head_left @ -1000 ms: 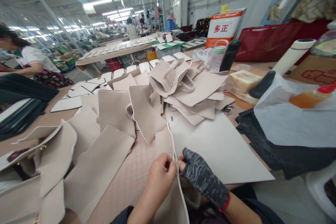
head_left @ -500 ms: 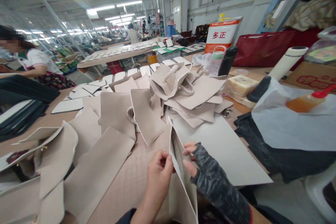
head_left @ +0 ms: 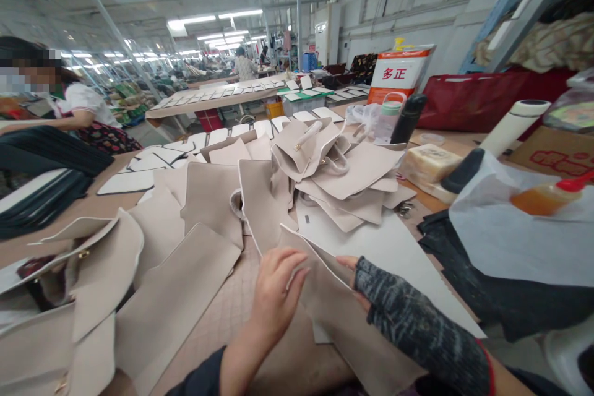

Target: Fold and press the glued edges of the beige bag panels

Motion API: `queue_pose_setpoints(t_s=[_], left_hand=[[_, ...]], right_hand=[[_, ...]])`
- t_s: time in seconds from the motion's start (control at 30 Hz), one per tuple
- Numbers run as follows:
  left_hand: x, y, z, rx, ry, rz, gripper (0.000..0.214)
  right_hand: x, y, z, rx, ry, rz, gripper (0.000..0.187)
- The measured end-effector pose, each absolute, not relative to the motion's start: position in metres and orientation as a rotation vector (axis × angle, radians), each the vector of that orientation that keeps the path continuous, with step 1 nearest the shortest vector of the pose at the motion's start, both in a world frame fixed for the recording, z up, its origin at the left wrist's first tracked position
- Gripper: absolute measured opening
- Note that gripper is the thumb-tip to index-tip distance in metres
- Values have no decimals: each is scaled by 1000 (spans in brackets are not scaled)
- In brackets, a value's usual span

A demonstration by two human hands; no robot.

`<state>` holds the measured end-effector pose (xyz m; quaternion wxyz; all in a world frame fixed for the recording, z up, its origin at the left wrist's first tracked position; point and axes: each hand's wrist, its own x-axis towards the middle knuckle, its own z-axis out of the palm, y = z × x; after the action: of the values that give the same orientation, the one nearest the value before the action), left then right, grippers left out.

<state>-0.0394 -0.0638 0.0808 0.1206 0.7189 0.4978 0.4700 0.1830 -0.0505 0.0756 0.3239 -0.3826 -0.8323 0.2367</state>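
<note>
My right hand (head_left: 355,277), in a dark grey fingerless sleeve, grips the far right edge of a folded beige leather bag piece (head_left: 343,315). Its two layers with pale edges part slightly at the top. My left hand (head_left: 278,281) is bare, at the left side of this piece, with thumb and fingers apart and nothing visible between them. Whether its fingertips touch the leather I cannot tell. Beyond my hands, a beige panel with a loop handle (head_left: 262,198) leans on other panels. A partly made bag (head_left: 304,148) lies on a stack of flat beige panels (head_left: 357,176).
More beige bag pieces (head_left: 106,272) lie at the left. On the right are a white board (head_left: 394,253), dark sheets (head_left: 492,284), a glue bottle (head_left: 542,198), a pale flask (head_left: 520,124) and a metal can (head_left: 394,74). A co-worker (head_left: 83,99) is at the far left.
My left hand has let go of the piece's edge and its fingers have opened. My right hand has shifted right, and the piece has turned, showing its left face more.
</note>
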Motion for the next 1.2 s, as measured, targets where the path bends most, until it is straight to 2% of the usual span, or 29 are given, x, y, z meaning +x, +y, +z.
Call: queue_pose_setpoints(t_s=[0.13, 0.23, 0.37, 0.5, 0.6, 0.8, 0.87, 0.97, 1.1, 1.2], left_hand=[[-82, -36, 101, 2344, 1350, 1048, 32], [-95, -21, 106, 2135, 1162, 808, 30], [-92, -20, 101, 1841, 1105, 659, 29], [-88, -25, 88, 1705, 1084, 617, 32], [-87, -29, 79, 1666, 1087, 636, 33], [-91, -39, 72, 1618, 1165, 675, 29], [-92, -45, 72, 1627, 1186, 676, 28], [-93, -51, 73, 1684, 1172, 670, 30], [-95, -54, 75, 1810, 1119, 594, 33], [-96, -55, 79, 1843, 1071, 561, 32]], right_hand=[[213, -32, 96, -813, -2408, 700, 44], [225, -26, 104, -799, -2494, 696, 41], [233, -14, 108, -832, -2556, 622, 34], [236, -3, 89, -786, -2557, 148, 29], [226, -9, 65, -964, -2506, -291, 28], [198, -36, 51, -1353, -2465, -618, 18], [195, -40, 53, -1412, -2463, -578, 18], [196, -40, 55, -1394, -2440, -337, 19], [200, -33, 55, -1137, -2402, -48, 30], [204, -24, 55, -969, -2405, 38, 26]])
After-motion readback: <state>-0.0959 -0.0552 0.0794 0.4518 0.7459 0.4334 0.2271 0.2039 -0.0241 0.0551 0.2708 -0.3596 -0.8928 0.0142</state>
